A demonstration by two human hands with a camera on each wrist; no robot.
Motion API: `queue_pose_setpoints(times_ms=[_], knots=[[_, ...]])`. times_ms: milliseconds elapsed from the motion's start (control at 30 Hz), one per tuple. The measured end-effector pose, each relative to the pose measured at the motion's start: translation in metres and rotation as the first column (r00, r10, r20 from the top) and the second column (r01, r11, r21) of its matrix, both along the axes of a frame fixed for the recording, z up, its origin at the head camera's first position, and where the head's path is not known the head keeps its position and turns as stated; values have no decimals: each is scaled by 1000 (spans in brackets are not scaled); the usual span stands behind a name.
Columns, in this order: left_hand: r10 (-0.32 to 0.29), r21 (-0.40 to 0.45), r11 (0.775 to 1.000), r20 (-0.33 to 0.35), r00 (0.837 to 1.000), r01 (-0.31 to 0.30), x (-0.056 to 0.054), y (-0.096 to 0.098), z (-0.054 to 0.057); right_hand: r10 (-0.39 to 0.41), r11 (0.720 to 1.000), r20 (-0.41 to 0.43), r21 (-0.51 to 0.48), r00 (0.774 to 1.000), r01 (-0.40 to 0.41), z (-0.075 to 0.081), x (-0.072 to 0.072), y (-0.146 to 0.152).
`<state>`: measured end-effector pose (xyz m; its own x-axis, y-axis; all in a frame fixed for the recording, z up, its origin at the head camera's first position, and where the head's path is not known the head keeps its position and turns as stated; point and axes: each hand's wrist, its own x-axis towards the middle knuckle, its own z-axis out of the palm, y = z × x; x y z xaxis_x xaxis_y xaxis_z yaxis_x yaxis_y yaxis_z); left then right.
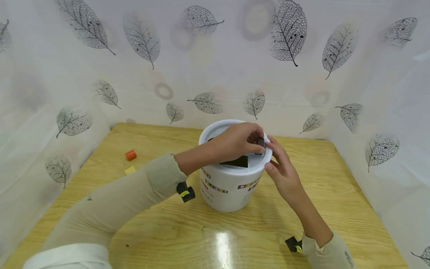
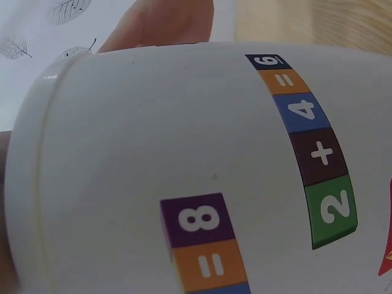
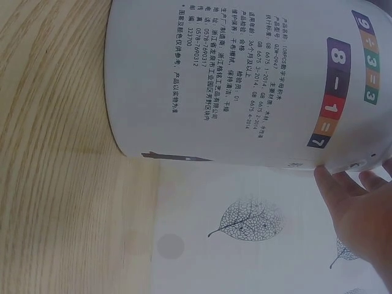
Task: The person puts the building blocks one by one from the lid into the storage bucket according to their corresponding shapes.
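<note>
Fingers point(image 1: 256, 129) and thumb of our left hand point(image 1: 239, 140) are pinching a small dark block point(image 1: 261, 143) over the right part of a white lid point(image 1: 254, 160), and we cannot tell whether it is sitting partly in one of the lid's dark openings point(image 1: 237, 162). Our right hand point(image 1: 285, 175) is gripping the rim point(image 1: 221, 122) of the white bucket point(image 1: 231, 201) beside the block, thumb and bent fingers spread apart. The bucket, bearing coloured printed sums point(image 2: 320, 150), is standing upright on the wooden table point(image 1: 174, 239). To the left, an orange piece point(image 1: 130, 155) and a yellow piece point(image 1: 130, 170) are lying near our left sleeve point(image 1: 127, 201). Leaf-printed sheeting point(image 1: 228, 67) is hanging round the table.
</note>
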<state>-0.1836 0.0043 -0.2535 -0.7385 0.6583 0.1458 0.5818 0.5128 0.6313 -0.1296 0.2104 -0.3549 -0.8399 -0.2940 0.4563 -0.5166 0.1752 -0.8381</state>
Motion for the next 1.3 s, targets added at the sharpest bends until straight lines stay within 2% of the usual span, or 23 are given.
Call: queue_pose_setpoints(times_ms=[300, 367, 533, 767, 933, 1033, 1167, 1300], knots=[[14, 0, 1000, -2, 1000, -14, -1, -3, -1, -1, 1000, 0, 29, 1000, 1, 0, 0, 1], [17, 15, 1000, 17, 1000, -17, -2, -5, -2, 1, 1000, 0, 28, 1000, -1, 0, 0, 0], [28, 67, 997, 75, 997, -33, -2, -15, 0, 2, 1000, -12, 17, 1000, -1, 0, -1, -1], [47, 130, 990, 83, 995, -57, 3, -38, -2, -11, 1000, -22, 12, 1000, 11, -1, -1, -1], [85, 203, 974, 89, 992, -102, 11, -65, -3, -22, 1000, -18, 1, 1000, 22, -1, -1, -2], [141, 235, 959, 87, 986, -158, 16, -89, -3, -32, 999, -17, -6, 999, 32, -2, -1, -2], [237, 254, 934, 85, 968, -251, 21, -125, -7, -41, 999, -21, 2, 999, 41, -2, -1, -2], [312, 257, 913, 61, 948, -317, 25, -157, -16, -35, 999, -28, 13, 999, 36, -1, -1, -2]])
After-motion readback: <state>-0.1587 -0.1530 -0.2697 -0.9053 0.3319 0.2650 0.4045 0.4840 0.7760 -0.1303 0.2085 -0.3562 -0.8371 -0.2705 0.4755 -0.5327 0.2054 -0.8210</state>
